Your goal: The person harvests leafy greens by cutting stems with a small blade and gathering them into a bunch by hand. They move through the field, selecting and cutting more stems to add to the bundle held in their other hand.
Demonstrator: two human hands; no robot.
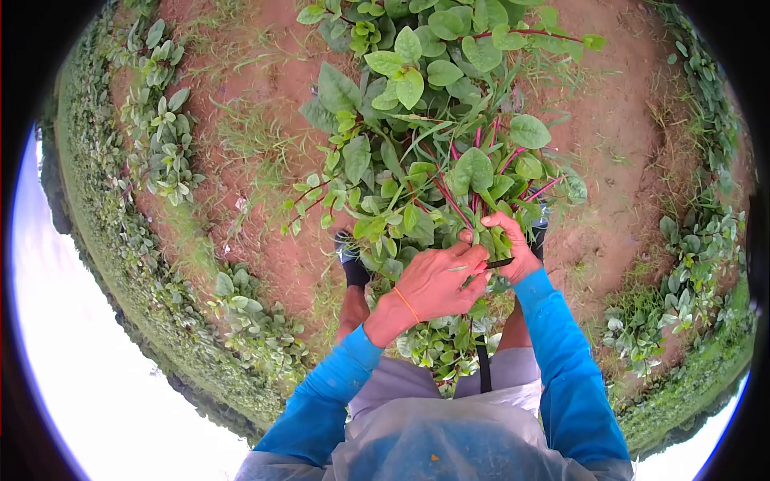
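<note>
A leafy plant (425, 160) with broad green leaves and reddish-purple stems grows in front of me, spreading between my feet. My right hand (517, 247) is closed around a bunch of leafy stems (491, 239) at its near right side. Close against it, my left hand (445, 280) has its fingers pinched together, an orange band at the wrist. A thin dark strip (499, 263) lies between the two hands; I cannot tell whether it is a blade. Part of the left fingertips is hidden. Cut-looking purple stems (545, 187) fan out beyond the right hand.
Reddish soil (593, 240) with grass tufts lies on both sides. Rows of similar plants run at the left (160, 120) and right (674, 297). My shoe (346, 247) stands beside the plant. A black strap (484, 365) hangs between my legs, above a translucent plastic cover (433, 433).
</note>
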